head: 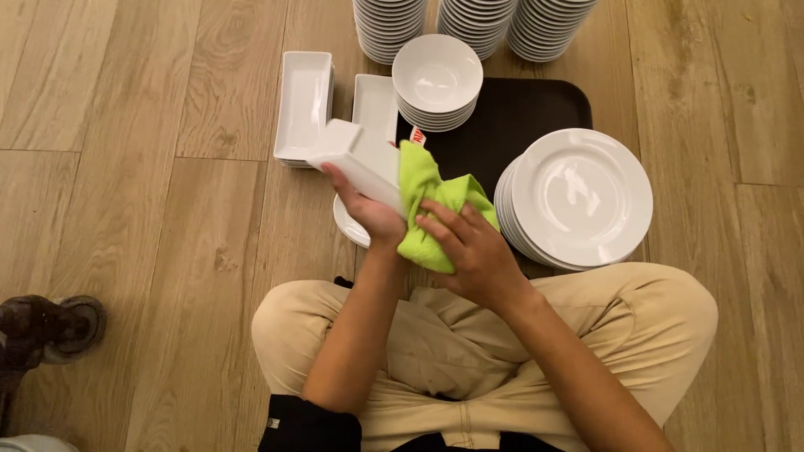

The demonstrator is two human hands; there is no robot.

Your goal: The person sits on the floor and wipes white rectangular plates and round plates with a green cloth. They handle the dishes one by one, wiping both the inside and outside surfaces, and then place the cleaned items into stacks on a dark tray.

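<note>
My left hand (370,211) grips a white rectangular dish (352,159), held tilted on its edge above the floor. My right hand (473,247) presses a bright green cloth (431,188) against the near end of that dish. Both hands meet just in front of my crossed legs in beige trousers (636,326). A white round plate (345,224) lies on the floor beneath my left hand, mostly hidden by it.
A stack of white round plates (582,197) sits on a dark tray (511,117) at right. A stack of bowls (437,77) stands behind the cloth, taller stacks (473,21) further back. Rectangular dishes (303,105) lie at left. A dark metal base (46,326) is at the lower left.
</note>
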